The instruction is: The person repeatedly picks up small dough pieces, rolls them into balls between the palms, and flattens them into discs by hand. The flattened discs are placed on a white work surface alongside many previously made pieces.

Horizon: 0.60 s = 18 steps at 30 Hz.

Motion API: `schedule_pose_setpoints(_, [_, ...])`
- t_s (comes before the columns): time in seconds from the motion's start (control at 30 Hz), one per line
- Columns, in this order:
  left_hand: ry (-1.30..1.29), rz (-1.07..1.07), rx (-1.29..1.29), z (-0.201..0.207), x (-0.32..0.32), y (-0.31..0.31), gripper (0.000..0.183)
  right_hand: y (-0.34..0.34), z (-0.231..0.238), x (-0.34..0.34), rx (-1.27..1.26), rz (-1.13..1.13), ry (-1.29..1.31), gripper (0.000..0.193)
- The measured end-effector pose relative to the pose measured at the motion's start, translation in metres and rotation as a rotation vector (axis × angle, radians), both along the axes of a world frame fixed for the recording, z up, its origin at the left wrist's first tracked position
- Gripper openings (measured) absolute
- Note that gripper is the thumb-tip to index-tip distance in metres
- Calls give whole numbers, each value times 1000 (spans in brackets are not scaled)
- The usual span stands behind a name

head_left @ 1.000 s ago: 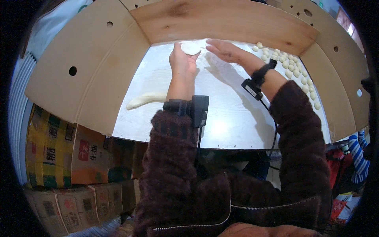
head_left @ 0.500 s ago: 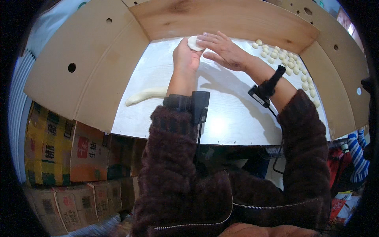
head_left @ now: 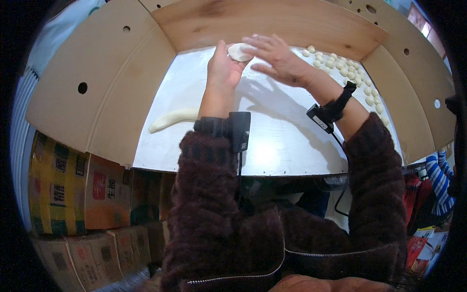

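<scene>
The left hand (head_left: pixel 221 73) is raised over the far end of the white worktop (head_left: pixel 272 141), its fingers curled round the edge of a small flat disc of dough (head_left: pixel 240 51) that sits at the fingertips. Most of the disc shows, but its near edge is hidden behind the thumb. The right hand (head_left: pixel 275 58) is spread flat and open just beside the disc, fingers stretched toward it; whether they actually touch the dough is hard to tell from here. A long roll of dough (head_left: pixel 172 118) lies on the worktop to the left, well apart from both hands. Small dough balls (head_left: pixel 348 70) are scattered along the far right corner, by the wooden side boards (head_left: pixel 97 73). Cardboard boxes (head_left: pixel 73 190) stand below, half in shadow.
</scene>
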State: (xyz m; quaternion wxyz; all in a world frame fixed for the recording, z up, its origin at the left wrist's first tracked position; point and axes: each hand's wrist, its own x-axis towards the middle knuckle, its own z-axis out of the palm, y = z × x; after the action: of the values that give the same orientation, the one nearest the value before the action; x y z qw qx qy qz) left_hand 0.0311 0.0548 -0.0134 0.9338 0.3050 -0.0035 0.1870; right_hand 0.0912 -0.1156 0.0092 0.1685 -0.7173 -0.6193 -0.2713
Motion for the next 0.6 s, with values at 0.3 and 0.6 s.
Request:
schedule_pose_setpoints(0.3, [39, 1, 103, 11, -12, -12, 51, 3, 37, -14, 248, 214, 1180, 59])
schedule_pose_setpoints(0.6, [-14, -123, 167, 14, -12, -17, 62, 15, 34, 1, 136, -18, 592, 35])
